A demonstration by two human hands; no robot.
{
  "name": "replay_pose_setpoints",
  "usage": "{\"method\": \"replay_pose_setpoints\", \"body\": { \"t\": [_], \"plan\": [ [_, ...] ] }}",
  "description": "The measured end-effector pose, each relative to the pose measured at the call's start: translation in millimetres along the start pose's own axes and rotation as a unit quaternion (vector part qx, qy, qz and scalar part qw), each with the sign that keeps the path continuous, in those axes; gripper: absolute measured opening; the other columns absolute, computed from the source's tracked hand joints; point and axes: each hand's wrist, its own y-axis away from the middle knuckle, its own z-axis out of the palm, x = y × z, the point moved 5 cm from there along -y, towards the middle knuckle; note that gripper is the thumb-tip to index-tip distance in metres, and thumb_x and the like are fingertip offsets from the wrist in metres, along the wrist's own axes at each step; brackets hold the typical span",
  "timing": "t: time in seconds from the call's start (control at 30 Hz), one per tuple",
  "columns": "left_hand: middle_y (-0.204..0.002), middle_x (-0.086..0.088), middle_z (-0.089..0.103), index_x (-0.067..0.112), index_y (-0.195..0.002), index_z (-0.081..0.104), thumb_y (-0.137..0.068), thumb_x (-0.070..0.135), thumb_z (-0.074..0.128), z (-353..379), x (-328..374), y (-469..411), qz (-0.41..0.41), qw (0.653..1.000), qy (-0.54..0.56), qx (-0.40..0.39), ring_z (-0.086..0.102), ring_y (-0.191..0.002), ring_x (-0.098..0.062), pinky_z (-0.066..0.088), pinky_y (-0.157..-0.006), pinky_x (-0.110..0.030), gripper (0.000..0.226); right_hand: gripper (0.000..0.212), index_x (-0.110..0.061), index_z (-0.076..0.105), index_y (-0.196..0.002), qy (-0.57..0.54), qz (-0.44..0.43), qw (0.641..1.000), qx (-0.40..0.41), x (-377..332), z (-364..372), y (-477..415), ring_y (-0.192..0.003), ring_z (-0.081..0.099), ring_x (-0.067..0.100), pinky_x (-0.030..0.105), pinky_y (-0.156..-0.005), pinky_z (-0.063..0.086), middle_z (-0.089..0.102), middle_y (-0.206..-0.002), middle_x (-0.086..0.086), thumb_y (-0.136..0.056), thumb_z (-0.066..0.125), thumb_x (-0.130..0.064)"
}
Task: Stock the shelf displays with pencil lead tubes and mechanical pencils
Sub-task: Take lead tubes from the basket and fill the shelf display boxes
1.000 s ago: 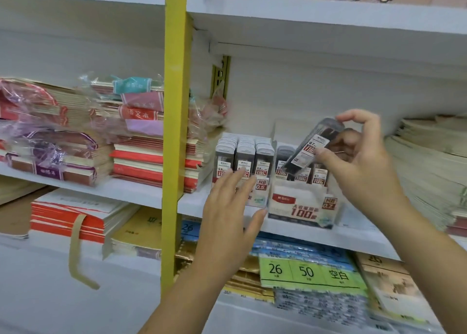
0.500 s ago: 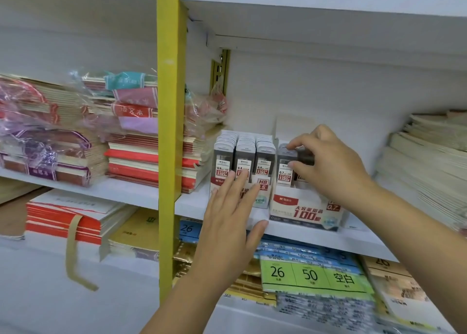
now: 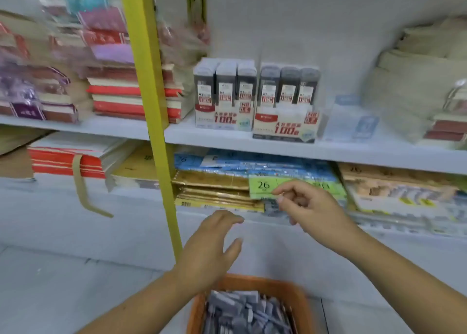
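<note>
Now that both hands have dropped from the shelf (image 3: 379,154), the right hand (image 3: 310,207) no longer holds a tube: its fingers curl loosely on nothing, and the left hand (image 3: 214,247) lies spread. That placement is judged complete. Below the hands, an orange plastic basket (image 3: 252,279), round-rimmed; above them, the printed card display box (image 3: 285,123); its lead tubes (image 3: 288,85), slim, grey, flat-sided.

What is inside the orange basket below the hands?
The orange basket holds a loose pile of grey lead tubes. Its floor and whatever lies under the pile are covered.
</note>
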Motion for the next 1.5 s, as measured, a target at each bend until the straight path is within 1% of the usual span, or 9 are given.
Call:
{"method": "replay_pose_setpoints", "body": {
  "t": [0.13,0.23,0.4,0.63,0.97,1.1,1.23,1.37,1.5],
  "plan": [
    [-0.142,0.000,0.047,0.021,-0.142,0.049,-0.100,0.027,0.056,84.8,-51.4,50.6,-0.092,0.979,-0.032,-0.179,0.049,-0.128,-0.019,0.040,-0.104,-0.027,0.043,0.011,-0.021,0.060,-0.102,0.062,0.225,0.963,-0.132,145.9,65.1,54.7,-0.082,0.060,0.015,0.018,-0.065,0.042,0.063,-0.107,0.000,-0.097,0.053,-0.014],
    [-0.143,-0.004,0.049,0.017,-0.142,0.050,-0.100,0.028,0.058,143.1,-86.2,83.8,-0.163,0.959,-0.010,-0.230,0.051,-0.126,-0.023,0.039,-0.099,-0.025,0.044,0.013,-0.019,0.062,-0.104,0.087,0.325,0.935,-0.113,236.2,100.1,103.5,-0.094,0.060,0.019,0.012,-0.067,0.042,0.064,-0.110,0.006,-0.095,0.055,-0.013],
    [-0.134,-0.008,0.056,0.017,-0.140,0.053,-0.096,0.028,0.064,213.0,-134.2,129.6,-0.299,0.914,0.024,-0.273,0.054,-0.123,-0.026,0.039,-0.099,-0.028,0.047,0.020,-0.013,0.062,-0.114,0.118,0.438,0.875,-0.166,326.6,143.0,165.9,-0.096,0.059,0.021,0.031,-0.085,0.047,0.065,-0.111,0.008,-0.095,0.056,-0.016],
    [-0.136,-0.009,0.056,0.016,-0.138,0.054,-0.092,0.039,0.069,267.4,-154.1,157.1,-0.384,0.878,0.038,-0.283,0.055,-0.120,-0.025,0.041,-0.104,-0.033,0.053,0.078,-0.027,0.036,-0.143,0.257,0.393,0.847,-0.249,352.3,185.8,194.2,-0.131,0.037,0.026,0.037,-0.106,0.036,0.041,-0.142,0.003,-0.079,0.068,-0.057],
    [-0.145,-0.010,0.037,0.015,-0.134,0.045,-0.072,0.064,0.077,309.9,-135.1,144.4,-0.426,0.874,-0.058,-0.228,0.055,-0.123,-0.029,0.052,-0.092,-0.041,0.085,0.068,-0.019,0.049,-0.120,0.275,0.376,0.845,-0.263,359.5,202.6,197.0,-0.102,0.057,0.022,0.030,-0.075,0.044,0.057,-0.115,0.004,-0.071,0.075,-0.058],
    [-0.136,-0.006,0.039,0.016,-0.126,0.056,-0.073,0.058,0.080,315.1,-135.4,146.1,-0.444,0.872,-0.036,-0.203,0.054,-0.119,-0.027,0.052,-0.087,-0.039,0.072,0.067,-0.020,0.047,-0.123,0.246,0.401,0.850,-0.237,358.6,202.5,204.9,-0.109,0.055,0.024,0.036,-0.085,0.049,0.046,-0.125,0.003,-0.073,0.074,-0.057],
    [-0.134,-0.006,0.041,0.012,-0.122,0.062,-0.083,0.040,0.078,313.8,-139.5,149.5,-0.467,0.861,0.045,-0.195,0.056,-0.112,-0.025,0.046,-0.091,-0.030,0.051,0.051,-0.018,0.048,-0.111,0.223,0.398,0.870,-0.188,355.6,200.4,207.3,-0.103,0.054,0.022,0.032,-0.080,0.046,0.048,-0.114,0.003,-0.075,0.077,-0.040],
    [-0.119,-0.007,0.049,0.012,-0.099,0.066,-0.092,0.021,0.068,304.6,-148.9,154.9,-0.484,0.850,0.097,-0.184,0.056,-0.095,-0.021,0.040,-0.080,-0.024,0.011,0.049,-0.015,0.052,-0.121,0.181,0.430,0.860,-0.209,358.3,197.1,209.0,-0.100,0.057,0.020,0.027,-0.080,0.046,0.056,-0.116,0.005,-0.079,0.074,-0.028],
    [-0.099,-0.001,0.058,0.017,-0.101,0.064,-0.098,0.021,0.060,297.0,-152.8,157.4,-0.511,0.827,0.173,-0.155,0.061,-0.089,-0.022,0.046,-0.075,-0.029,0.006,0.049,-0.010,0.053,-0.130,0.152,0.445,0.851,-0.235,360.0,197.3,211.1,-0.107,0.060,0.023,0.027,-0.085,0.046,0.060,-0.124,0.010,-0.084,0.070,-0.017]
  ]
}}
